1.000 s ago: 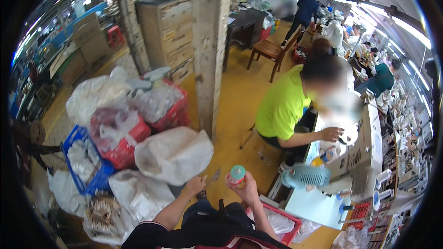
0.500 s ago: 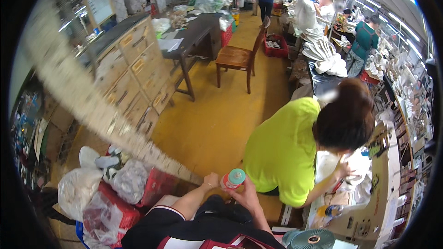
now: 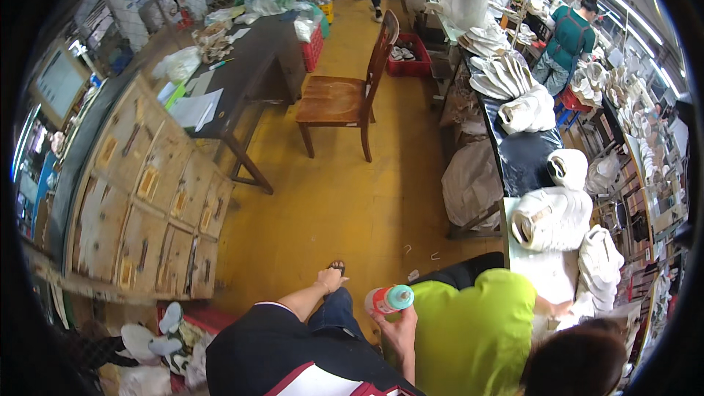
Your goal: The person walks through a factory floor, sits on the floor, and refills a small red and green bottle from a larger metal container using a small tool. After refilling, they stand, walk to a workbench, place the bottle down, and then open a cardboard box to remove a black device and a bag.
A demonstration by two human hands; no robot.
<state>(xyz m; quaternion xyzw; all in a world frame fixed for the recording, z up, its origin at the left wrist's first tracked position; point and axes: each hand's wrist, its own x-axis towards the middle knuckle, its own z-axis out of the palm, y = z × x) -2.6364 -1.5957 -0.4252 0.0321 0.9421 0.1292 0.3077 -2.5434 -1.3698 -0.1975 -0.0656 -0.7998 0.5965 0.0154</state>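
Observation:
A bottle (image 3: 389, 299) with a red-and-white body and a teal cap is in my right hand (image 3: 398, 328). My fingers wrap round its lower side, and the cap tilts up and to the right. To the left, my left hand (image 3: 332, 279) hangs over my leg with its fingers curled loosely and nothing visible in them. Just right of the bottle is a person in a lime-yellow shirt (image 3: 469, 323), bent toward a worktable. That person's hand (image 3: 554, 309) is at white pieces on the table.
A wooden chair (image 3: 334, 99) stands ahead on the yellow floor. Left are a drawer cabinet (image 3: 150, 194) and a dark desk (image 3: 242, 66). Right, stacked white shoe parts (image 3: 554, 216) line the worktable. A red crate (image 3: 411, 66) sits beyond. Bagged shoes (image 3: 172, 341) lie lower left.
My view has moved forward along the aisle, bringing the chair and cabinet nearer. The seated person has shifted lower in the picture. The bottle stays in my right hand.

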